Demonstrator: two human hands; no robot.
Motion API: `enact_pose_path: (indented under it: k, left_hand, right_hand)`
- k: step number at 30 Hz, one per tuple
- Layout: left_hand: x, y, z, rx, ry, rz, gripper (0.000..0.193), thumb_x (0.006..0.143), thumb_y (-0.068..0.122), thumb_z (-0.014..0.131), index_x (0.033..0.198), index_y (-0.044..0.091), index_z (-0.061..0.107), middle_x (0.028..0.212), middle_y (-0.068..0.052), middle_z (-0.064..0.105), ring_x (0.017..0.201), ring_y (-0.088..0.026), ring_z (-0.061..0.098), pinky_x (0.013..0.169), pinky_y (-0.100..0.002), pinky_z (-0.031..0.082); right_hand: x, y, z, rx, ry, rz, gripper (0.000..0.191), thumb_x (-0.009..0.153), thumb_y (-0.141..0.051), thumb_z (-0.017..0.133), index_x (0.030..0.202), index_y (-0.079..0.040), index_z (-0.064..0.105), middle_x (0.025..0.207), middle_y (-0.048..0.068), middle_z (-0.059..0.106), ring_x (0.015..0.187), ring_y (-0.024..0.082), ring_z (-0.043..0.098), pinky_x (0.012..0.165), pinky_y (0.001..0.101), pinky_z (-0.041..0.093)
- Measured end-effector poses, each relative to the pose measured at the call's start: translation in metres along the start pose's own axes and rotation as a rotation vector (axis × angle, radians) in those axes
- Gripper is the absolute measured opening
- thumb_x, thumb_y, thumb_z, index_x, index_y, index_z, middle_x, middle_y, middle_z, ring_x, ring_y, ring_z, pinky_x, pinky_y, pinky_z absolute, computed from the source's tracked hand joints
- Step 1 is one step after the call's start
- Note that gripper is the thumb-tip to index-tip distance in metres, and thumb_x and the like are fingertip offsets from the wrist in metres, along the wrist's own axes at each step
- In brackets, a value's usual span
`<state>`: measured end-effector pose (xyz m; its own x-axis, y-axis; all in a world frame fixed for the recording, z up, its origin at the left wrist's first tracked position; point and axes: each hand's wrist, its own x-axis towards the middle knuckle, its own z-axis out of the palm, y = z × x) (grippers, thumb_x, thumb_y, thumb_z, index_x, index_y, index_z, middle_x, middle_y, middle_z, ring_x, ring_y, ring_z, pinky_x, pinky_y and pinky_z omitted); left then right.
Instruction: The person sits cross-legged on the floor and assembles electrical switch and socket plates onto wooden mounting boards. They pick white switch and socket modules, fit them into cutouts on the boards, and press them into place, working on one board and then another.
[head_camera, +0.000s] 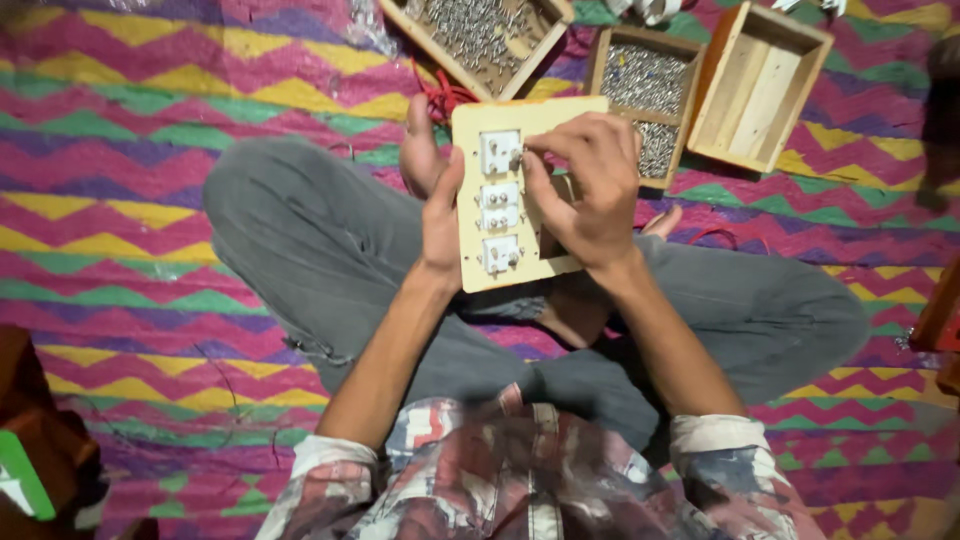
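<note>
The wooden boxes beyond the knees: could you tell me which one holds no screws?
The tilted box at the far right: its bare plank bottom shows, while the other two boxes are filled with small metal screws.

Pale yellow board (520, 190), white switches (500, 152) (three); mat (150, 110) zigzagged pink, yellow, green, purple

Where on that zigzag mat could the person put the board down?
Bare mat lies left of the raised knee, and a smaller patch right of the other knee. Ahead is crowded: two screw trays and an empty wooden box behind the board.
</note>
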<state>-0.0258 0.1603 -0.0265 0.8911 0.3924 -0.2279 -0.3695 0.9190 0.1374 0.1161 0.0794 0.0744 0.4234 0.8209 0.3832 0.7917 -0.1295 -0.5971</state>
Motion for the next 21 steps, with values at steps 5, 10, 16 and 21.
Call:
enact_pose_path:
  k: [5,10,16,21]
  left_hand:
    - [0.002,-0.002,0.003,0.024,0.039,-0.005,0.061,0.112,0.045,0.039,0.157,0.004,0.039,0.145,-0.012,0.058,0.134,-0.028,0.058,0.116,-0.043,0.046]
    - [0.004,-0.002,0.004,0.047,0.048,-0.012,0.062,0.112,0.045,0.040,0.157,0.003,0.039,0.145,-0.013,0.058,0.132,-0.028,0.059,0.115,-0.043,0.046]
    - [0.001,-0.001,0.007,-0.011,0.022,-0.028,0.060,0.113,0.045,0.039,0.158,0.005,0.038,0.145,-0.012,0.058,0.133,-0.027,0.058,0.115,-0.043,0.046]
    - [0.001,0.001,0.009,-0.030,-0.001,-0.046,0.060,0.112,0.046,0.039,0.156,0.005,0.041,0.145,-0.012,0.059,0.133,-0.027,0.059,0.115,-0.043,0.046]
  right_hand:
    - [0.006,0.000,-0.010,-0.019,0.001,-0.042,0.019,0.088,-0.007,0.083,0.104,-0.005,0.073,0.101,0.009,0.064,0.104,0.030,0.060,0.093,0.0432,0.047]
    - [0.006,0.002,-0.012,-0.019,0.001,-0.078,0.020,0.086,-0.007,0.082,0.103,-0.006,0.072,0.100,0.008,0.063,0.102,0.029,0.060,0.091,0.0427,0.045]
    - [0.004,0.006,-0.013,-0.031,-0.009,-0.141,0.022,0.087,-0.008,0.083,0.106,-0.007,0.071,0.102,0.007,0.062,0.104,0.029,0.058,0.094,0.0437,0.042]
    - [0.007,0.010,-0.017,-0.033,-0.043,-0.193,0.022,0.088,-0.009,0.083,0.106,-0.007,0.070,0.103,0.007,0.062,0.105,0.029,0.058,0.094,0.0436,0.042]
